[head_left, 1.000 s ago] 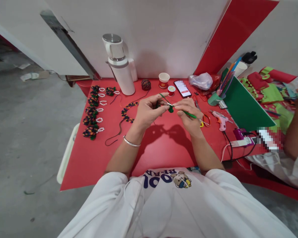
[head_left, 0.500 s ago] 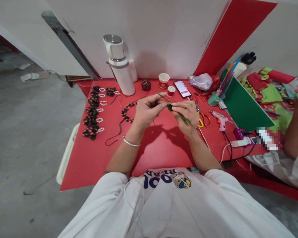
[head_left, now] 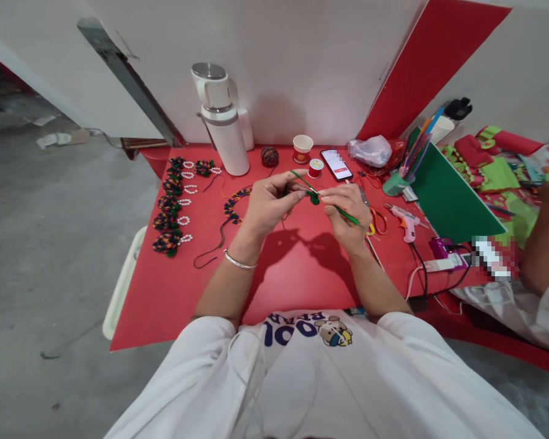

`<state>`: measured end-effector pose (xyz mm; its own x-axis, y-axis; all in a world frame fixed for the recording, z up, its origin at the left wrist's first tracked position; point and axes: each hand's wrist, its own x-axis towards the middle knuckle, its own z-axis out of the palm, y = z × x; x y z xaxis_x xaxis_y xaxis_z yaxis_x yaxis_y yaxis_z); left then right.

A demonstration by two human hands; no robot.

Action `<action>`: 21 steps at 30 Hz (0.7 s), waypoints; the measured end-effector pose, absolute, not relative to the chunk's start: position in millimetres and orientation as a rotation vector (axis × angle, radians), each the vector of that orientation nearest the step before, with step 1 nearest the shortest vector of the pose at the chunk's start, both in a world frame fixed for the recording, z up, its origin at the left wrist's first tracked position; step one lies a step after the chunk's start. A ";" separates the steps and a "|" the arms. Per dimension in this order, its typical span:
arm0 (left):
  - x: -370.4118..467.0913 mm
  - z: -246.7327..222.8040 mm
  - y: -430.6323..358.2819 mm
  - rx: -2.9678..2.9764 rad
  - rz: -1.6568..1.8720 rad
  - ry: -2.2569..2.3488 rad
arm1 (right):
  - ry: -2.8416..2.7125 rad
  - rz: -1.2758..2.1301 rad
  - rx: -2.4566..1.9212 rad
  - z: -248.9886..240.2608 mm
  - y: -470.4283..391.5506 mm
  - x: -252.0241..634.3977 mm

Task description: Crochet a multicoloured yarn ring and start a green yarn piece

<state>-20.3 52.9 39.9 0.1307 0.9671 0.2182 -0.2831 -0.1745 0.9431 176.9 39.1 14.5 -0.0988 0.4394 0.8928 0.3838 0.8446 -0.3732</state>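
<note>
Above the red table point(head_left: 297, 280), my left hand point(head_left: 271, 204) pinches a small dark green crochet piece point(head_left: 315, 198). A strand of green yarn point(head_left: 301, 177) runs over its raised index finger. In my right hand point(head_left: 346, 210) is a crochet hook point(head_left: 350, 218) with a green handle. The hook's thin metal shaft reaches left to the crochet piece; its tip is too small to make out. Behind my left wrist lies a curved multicoloured crocheted strip point(head_left: 233, 206), partly covered by the hand.
Several yarn pieces with white bead loops point(head_left: 167, 204) line the table's left side. At the back stand a white flask point(head_left: 226, 143), yarn ball point(head_left: 269, 157), paper cup point(head_left: 302, 149) and phone point(head_left: 337, 164). Scissors point(head_left: 379, 221) and a pink glue gun point(head_left: 408, 224) lie right; another person's arm point(head_left: 546, 238) is beyond.
My right hand has shifted slightly right with the hook, so more of the metal shaft shows beside the green piece. My left hand stays almost in place.
</note>
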 end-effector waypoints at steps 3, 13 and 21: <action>-20.8 38.0 55.1 1.207 1.380 0.793 | -1.679 0.184 -0.618 14.9 40.2 178.4; -20.2 39.7 53.9 1.191 1.388 0.789 | -1.690 0.280 -0.620 15.7 41.9 182.7; -20.2 39.4 54.6 1.171 1.404 0.800 | -1.717 0.232 -0.690 13.5 42.5 183.6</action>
<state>-20.2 54.6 39.4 0.0739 0.9732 0.2178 -0.3085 -0.1853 0.9330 183.6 42.5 13.5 -0.1130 0.5582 0.8220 0.3201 0.8036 -0.5017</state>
